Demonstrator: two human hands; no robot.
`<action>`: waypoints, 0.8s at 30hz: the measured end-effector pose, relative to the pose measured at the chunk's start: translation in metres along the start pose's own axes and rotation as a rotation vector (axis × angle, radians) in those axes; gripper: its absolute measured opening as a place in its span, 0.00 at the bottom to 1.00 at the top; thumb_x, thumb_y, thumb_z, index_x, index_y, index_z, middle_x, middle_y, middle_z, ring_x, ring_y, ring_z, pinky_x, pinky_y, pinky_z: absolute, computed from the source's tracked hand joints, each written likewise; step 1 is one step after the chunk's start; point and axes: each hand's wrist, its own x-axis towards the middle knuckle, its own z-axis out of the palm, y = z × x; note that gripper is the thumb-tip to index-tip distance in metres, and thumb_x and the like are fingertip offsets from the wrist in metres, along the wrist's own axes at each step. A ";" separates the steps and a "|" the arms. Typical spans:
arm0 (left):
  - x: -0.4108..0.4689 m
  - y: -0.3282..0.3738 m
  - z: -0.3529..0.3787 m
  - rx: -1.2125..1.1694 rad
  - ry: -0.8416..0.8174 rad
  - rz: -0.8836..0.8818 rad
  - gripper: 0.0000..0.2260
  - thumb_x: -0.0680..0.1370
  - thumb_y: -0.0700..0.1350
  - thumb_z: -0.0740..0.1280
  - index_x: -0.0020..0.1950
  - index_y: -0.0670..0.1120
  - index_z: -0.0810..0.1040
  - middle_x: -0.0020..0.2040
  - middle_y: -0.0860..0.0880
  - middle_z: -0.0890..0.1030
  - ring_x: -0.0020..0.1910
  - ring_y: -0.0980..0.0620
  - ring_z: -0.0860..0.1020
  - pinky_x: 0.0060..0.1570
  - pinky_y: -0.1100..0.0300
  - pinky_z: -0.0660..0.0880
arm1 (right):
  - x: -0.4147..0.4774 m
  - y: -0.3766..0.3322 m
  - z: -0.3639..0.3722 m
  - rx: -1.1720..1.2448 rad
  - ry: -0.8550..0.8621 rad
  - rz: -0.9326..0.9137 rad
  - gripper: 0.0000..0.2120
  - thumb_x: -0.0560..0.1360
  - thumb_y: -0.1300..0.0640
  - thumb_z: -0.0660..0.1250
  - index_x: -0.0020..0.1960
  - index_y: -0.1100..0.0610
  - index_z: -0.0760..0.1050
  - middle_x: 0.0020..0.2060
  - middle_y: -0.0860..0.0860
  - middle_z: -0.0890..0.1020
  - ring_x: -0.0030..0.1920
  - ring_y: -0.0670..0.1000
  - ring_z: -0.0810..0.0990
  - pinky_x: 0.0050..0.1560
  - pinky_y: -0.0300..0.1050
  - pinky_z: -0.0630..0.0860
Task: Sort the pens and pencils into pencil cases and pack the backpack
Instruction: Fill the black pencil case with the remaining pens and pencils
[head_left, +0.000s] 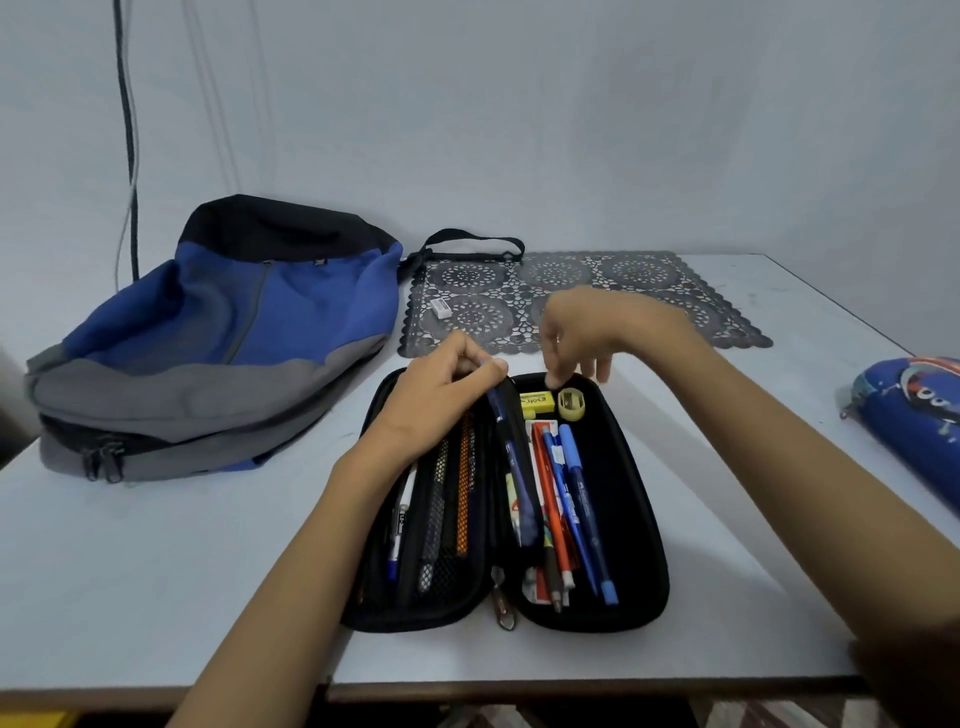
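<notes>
Pinching a dark blue pen (514, 467), the left hand (441, 400) is held over the open pencil case (631, 499); the right hand (587, 327) is poised, fingers slack and gripping nothing, above the sharpener (572, 404).

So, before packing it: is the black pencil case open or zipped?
Open: the black pencil case lies spread flat, pens showing in both halves.

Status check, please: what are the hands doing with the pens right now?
Left hand pinches dark blue pen over open black pencil case. Right hand hovers at yellow eraser, grip unclear. Nothing blocking.
</notes>
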 end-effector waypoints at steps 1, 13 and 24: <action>0.000 0.000 0.000 0.001 -0.002 -0.001 0.09 0.78 0.53 0.67 0.45 0.49 0.76 0.37 0.56 0.82 0.42 0.56 0.79 0.51 0.54 0.72 | 0.009 0.000 -0.005 0.010 0.051 -0.018 0.06 0.73 0.61 0.72 0.47 0.63 0.79 0.43 0.59 0.83 0.39 0.56 0.84 0.35 0.46 0.81; -0.001 0.000 0.000 -0.016 -0.022 0.016 0.07 0.78 0.51 0.67 0.45 0.49 0.75 0.41 0.52 0.84 0.45 0.54 0.81 0.52 0.53 0.73 | 0.141 -0.026 0.030 -0.206 0.105 -0.224 0.37 0.78 0.65 0.54 0.79 0.42 0.43 0.78 0.45 0.43 0.78 0.57 0.48 0.74 0.61 0.54; -0.002 0.002 0.000 -0.012 -0.019 0.016 0.09 0.79 0.52 0.66 0.46 0.47 0.75 0.41 0.51 0.84 0.44 0.54 0.80 0.48 0.59 0.72 | 0.118 -0.017 0.026 -0.026 0.386 -0.330 0.01 0.73 0.60 0.67 0.44 0.57 0.76 0.42 0.52 0.82 0.42 0.52 0.79 0.42 0.45 0.75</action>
